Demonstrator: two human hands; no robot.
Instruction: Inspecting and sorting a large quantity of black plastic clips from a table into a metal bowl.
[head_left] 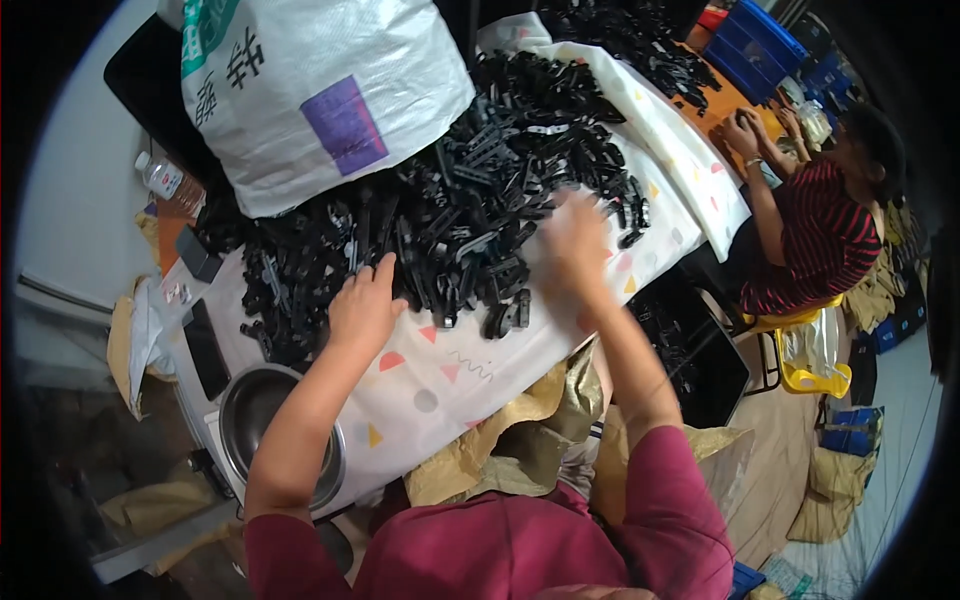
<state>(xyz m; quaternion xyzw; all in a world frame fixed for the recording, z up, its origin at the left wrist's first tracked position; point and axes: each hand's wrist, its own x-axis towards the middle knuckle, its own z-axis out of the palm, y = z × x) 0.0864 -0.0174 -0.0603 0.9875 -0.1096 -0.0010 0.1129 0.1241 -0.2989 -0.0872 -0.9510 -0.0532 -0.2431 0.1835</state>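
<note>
1. Black plastic parts (470, 190), a wide loose heap of them, lie on the bench (440, 375) just ahead of both hands. I judge the heap shifty: small hard pieces piled on one another should slide and tumble when raked, though the mass as a whole looks heavy.

2. A big white woven sack (310, 90) leans over the heap, beyond the left hand. It looks soft and slumping.

3. A round metal bowl (270, 430) sits behind the left hand, near the elbow, at the bench edge.

4. The left hand (362, 305) rests palm down at the near rim of the heap, its grip slack and spread, fingers touching pieces but closed around none.

5. The right hand (575, 240) is blurred over the heap's right side; I cannot tell whether its grip is clenched or released.

6. A single part (508, 315), between the two hands, seems light, stiff and smooth. I judge it best pinched across its narrow middle, not by an end, since hard plastic may slip.
</note>
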